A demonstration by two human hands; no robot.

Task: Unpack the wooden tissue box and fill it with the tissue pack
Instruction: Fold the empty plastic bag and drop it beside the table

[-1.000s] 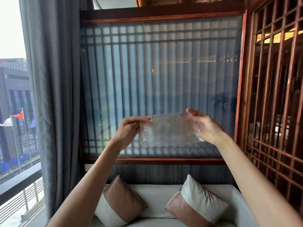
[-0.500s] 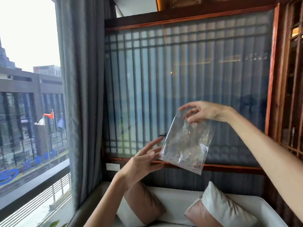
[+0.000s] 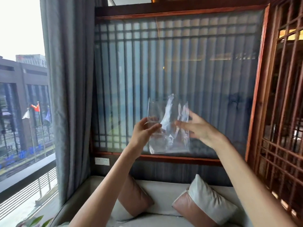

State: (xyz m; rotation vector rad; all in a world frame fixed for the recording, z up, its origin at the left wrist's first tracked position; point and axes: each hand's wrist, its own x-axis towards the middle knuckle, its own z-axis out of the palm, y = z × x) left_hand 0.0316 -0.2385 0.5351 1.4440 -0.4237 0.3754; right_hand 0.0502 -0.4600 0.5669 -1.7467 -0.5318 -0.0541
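Observation:
An empty, crumpled clear plastic bag [image 3: 167, 140] hangs upright in the air in front of the slatted wall panel. My left hand [image 3: 143, 132] pinches the bag's left edge between thumb and fingers. At the bag's right side is my right hand [image 3: 202, 130], fingers spread and pointing left, their tips against the plastic without a clear grip. No wooden tissue box or tissue pack is in view.
Below my arms is a light sofa [image 3: 162, 194] with two pink-and-white cushions [image 3: 136, 199] [image 3: 205, 205]. A grey curtain [image 3: 68, 95] and a window stand at the left. A wooden lattice screen [image 3: 285, 112] closes off the right.
The bag was stretched between both hands, then hung from my right hand alone. Now my left hand has taken its left edge and my right hand has dropped to its right side, fingers spread.

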